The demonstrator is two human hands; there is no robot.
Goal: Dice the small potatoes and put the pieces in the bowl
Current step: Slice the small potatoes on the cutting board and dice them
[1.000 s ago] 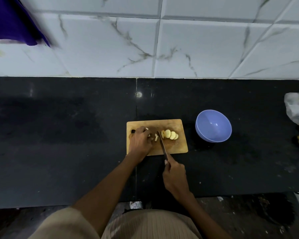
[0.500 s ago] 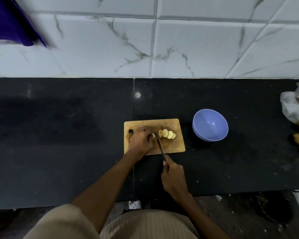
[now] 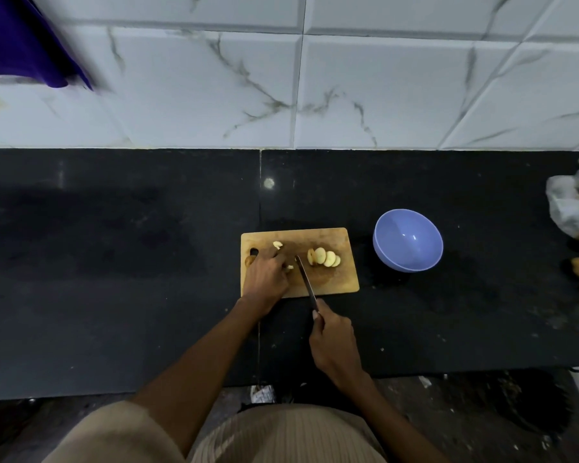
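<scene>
White marble-veined wall tiles behind glossy black stone tabletop; dark purple cloth hanging upper left; gritty dark floor below.

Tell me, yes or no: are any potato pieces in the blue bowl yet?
No, the blue bowl shows only its bare inside, while the cut potato slices lie on the cutting board.

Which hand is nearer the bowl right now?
Right. The right hand grips the knife below-left of the bowl; the left hand rests farther left on the cutting board.
</scene>
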